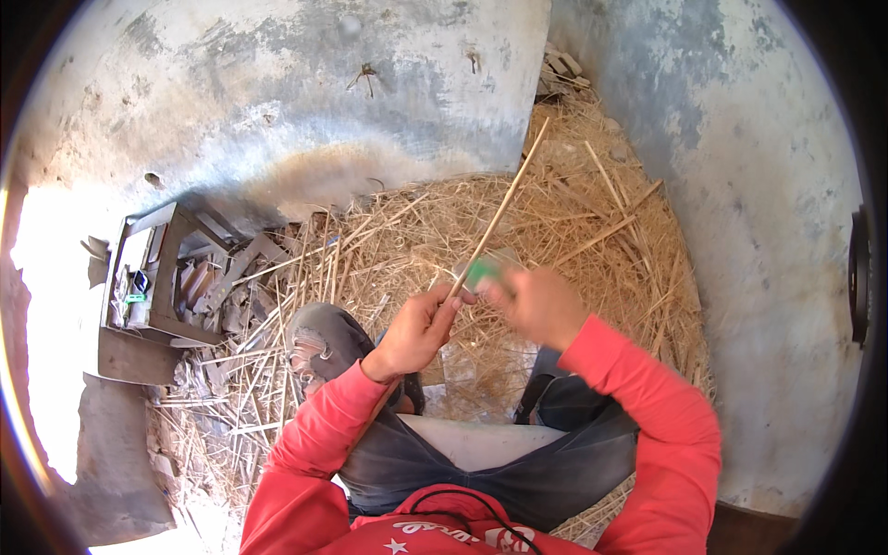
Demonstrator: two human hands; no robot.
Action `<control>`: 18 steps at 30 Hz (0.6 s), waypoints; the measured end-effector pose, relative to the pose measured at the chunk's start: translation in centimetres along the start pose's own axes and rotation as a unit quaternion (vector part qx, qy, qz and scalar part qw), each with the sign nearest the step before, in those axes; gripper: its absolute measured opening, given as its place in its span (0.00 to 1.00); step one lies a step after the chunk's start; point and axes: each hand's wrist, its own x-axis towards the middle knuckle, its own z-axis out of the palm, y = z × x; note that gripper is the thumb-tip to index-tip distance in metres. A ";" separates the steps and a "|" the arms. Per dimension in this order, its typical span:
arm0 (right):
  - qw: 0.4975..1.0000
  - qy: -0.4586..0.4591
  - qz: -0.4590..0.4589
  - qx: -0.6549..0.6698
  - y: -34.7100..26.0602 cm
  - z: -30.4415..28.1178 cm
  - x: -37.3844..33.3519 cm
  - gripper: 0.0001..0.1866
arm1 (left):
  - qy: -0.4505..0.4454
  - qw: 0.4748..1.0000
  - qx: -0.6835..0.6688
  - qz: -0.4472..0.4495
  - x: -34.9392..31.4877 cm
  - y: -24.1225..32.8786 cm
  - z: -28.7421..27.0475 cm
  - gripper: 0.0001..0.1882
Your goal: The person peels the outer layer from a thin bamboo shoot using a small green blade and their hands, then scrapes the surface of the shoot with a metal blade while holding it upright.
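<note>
A long, thin, pale wooden stick slants up and away from my left hand, whose fingers are closed round its lower part. My right hand is closed on a green-handled tool right beside the stick, just above the left hand. Motion blurs the right hand and the tool, so the tool's exact kind does not show. Whether it touches the stick is hard to make out. Both hands are in front of my bent knees.
Straw-like shavings and loose sticks cover the floor ahead. At the left stands a wooden cabinet with scrap pieces and a green item in it. Worn plaster walls rise ahead and on the right.
</note>
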 end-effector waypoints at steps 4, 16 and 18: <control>0.977 -0.061 0.189 0.082 3.4 -3.3 2.6 0.38 | -0.020 1.000 0.013 -0.016 -0.7 1.0 0.2 0.14; 0.976 0.065 0.201 0.045 8.6 -6.0 1.2 0.34 | -0.030 0.999 0.029 -0.013 -0.9 0.6 0.4 0.13; 0.975 0.077 0.173 0.118 4.8 -5.0 -0.1 0.33 | -0.030 0.998 0.000 -0.046 0.1 0.7 0.1 0.14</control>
